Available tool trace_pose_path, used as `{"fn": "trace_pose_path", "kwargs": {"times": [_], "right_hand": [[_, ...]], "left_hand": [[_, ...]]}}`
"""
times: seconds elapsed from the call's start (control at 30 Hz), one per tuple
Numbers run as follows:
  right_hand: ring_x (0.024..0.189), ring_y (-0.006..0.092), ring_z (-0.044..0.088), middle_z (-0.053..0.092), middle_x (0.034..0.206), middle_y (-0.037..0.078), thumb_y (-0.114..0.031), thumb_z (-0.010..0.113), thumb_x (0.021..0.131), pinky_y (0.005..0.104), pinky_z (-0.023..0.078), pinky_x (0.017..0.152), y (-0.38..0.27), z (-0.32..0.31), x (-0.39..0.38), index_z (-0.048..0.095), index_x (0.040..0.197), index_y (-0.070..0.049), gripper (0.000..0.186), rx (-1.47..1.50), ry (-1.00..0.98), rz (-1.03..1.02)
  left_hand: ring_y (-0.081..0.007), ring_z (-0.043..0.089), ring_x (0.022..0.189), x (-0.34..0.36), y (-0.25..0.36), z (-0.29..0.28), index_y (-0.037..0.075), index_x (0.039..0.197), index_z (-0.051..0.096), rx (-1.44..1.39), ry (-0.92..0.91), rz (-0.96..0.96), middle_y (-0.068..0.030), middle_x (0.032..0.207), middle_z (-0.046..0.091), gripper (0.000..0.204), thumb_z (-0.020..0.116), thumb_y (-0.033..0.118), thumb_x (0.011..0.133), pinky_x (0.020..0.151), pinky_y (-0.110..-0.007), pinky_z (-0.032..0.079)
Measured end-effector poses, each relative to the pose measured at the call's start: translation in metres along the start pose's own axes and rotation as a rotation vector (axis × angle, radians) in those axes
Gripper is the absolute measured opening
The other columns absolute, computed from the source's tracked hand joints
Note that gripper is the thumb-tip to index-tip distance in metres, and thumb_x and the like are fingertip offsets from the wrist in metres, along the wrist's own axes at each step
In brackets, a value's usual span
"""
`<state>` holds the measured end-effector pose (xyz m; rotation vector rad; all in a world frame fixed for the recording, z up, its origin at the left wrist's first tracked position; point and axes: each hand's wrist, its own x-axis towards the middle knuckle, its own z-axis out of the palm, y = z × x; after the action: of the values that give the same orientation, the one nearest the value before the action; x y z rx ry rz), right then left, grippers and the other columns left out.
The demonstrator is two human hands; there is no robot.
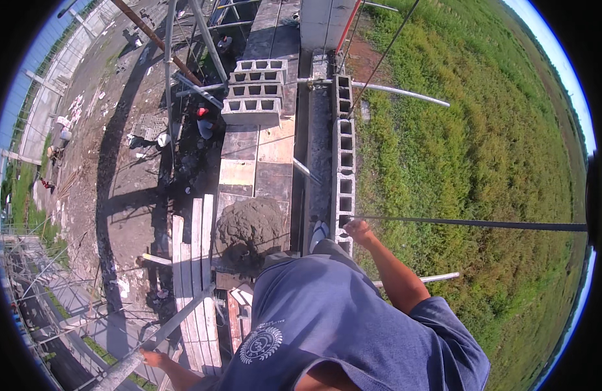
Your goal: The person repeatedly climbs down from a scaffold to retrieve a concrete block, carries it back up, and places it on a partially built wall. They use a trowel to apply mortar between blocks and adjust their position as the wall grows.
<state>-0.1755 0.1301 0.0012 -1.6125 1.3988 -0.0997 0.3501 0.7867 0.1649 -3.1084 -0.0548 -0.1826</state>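
My left hand [151, 357] is closed round a long grey metal pole [163, 332] at lower left. My right hand [358, 229] has its fingers curled beside the top of a row of grey hollow blocks [345, 186], next to a dark vertical rod [470, 222]; what it holds, if anything, I cannot make out. My foot [318, 232] in a flip-flop is on the narrow concrete strip beside the blocks. A heap of wet grey mortar [252, 225] lies on the plank platform [239, 142] to my left.
Stacked blocks [252, 112] sit farther along the platform, before a concrete column [324, 23]. Scaffold tubes [405, 92] jut out. Loose planks [195, 280] lie at lower left. Below are a worker in a red cap [204, 124], dirt ground [86, 163] and, right, grass [483, 143].
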Motion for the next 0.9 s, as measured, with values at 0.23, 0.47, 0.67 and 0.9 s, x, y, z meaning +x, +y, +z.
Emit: {"fn": "trace_pose_path", "kwargs": {"times": [0.23,0.47,0.67,0.9], "right_hand": [[0.075,0.0288,0.064,0.065,0.076,0.018,-0.028,0.055,0.078,0.0369,0.049,0.069,-0.079,-0.018,0.142,0.067,0.087,-0.001,0.031,0.073,-0.052,-0.083],[0.083,0.0220,0.064,0.067,0.089,0.016,-0.018,0.050,0.075,0.0315,0.051,0.073,-0.127,-0.046,0.250,0.062,0.106,0.003,0.039,0.136,-0.072,-0.093],[0.079,0.0274,0.065,0.066,0.082,0.019,-0.020,0.051,0.075,0.0351,0.050,0.072,-0.138,-0.072,0.325,0.066,0.089,0.002,0.030,0.219,0.013,0.114],[0.056,0.0169,0.057,0.061,0.062,0.009,-0.020,0.054,0.082,0.0343,0.046,0.054,-0.199,-0.145,0.384,0.066,0.076,0.002,0.025,0.055,0.155,0.079]], "left_hand": [[-0.0236,0.050,0.111,-0.155,0.270,0.180,0.008,0.112,0.054,-1.013,-0.867,-0.373,-0.0076,0.106,0.057,0.034,0.056,0.028,0.085,0.087,-0.047,0.041],[-0.0281,0.061,0.098,-0.184,0.503,0.243,-0.002,0.105,0.061,-1.317,-1.285,0.004,-0.0186,0.106,0.063,0.027,0.048,0.013,0.086,0.083,-0.035,0.048],[-0.0141,0.057,0.057,-0.042,0.644,0.203,0.002,0.094,0.061,-0.715,-0.999,0.026,-0.0059,0.068,0.059,0.023,0.061,0.019,0.079,0.044,-0.028,0.041],[-0.0191,0.062,0.081,0.107,0.902,0.118,0.005,0.127,0.044,-0.948,-0.970,0.095,-0.0069,0.099,0.061,0.046,0.059,0.020,0.086,0.064,-0.035,0.047]]}}
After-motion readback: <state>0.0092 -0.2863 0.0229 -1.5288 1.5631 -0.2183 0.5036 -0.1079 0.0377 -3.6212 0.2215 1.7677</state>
